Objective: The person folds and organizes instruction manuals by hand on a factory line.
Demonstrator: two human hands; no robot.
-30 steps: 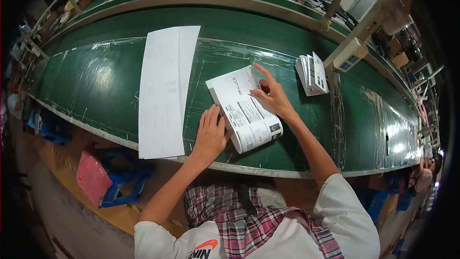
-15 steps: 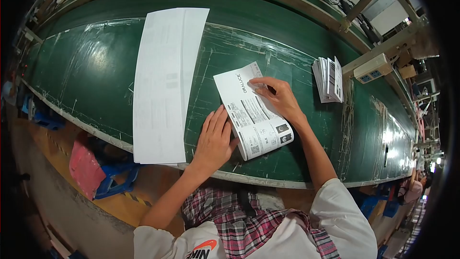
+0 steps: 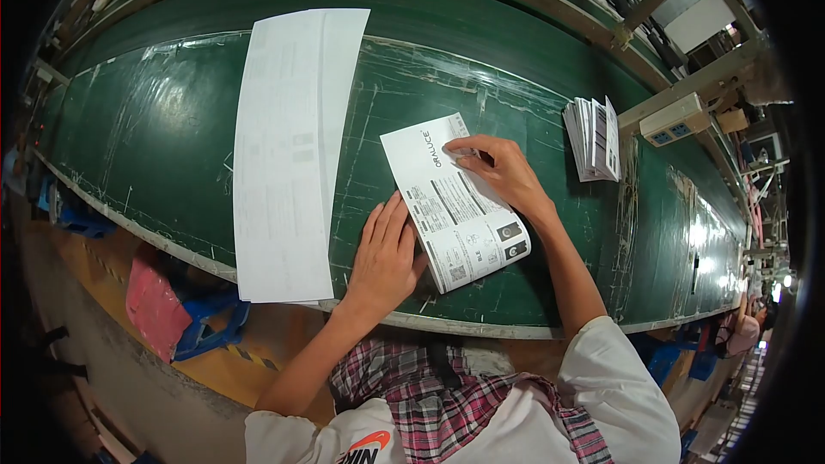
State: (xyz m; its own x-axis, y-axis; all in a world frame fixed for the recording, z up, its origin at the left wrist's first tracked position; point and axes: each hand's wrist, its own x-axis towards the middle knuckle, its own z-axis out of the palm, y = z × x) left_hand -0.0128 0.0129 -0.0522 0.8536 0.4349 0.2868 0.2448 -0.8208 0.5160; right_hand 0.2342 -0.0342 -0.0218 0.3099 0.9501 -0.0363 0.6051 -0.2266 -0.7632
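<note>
Both hands press a folded leaflet [image 3: 454, 202] flat on the green worktop [image 3: 172, 129].
Left hand [image 3: 384, 249], open-palmed, lies at the leaflet's 8 o'clock edge; right hand [image 3: 507, 174], fingers curled, pins its 1 o'clock corner, gripping nothing.

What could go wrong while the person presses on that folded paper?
The folded leaflet lies askew, its lower corner close to the green table's near edge; if the left hand lets it slip, the crease might come out crooked. The right hand runs fingertips along the paper edge, so a paper cut seems possible. The long white sheets overhang the near edge and might slide off.
</note>
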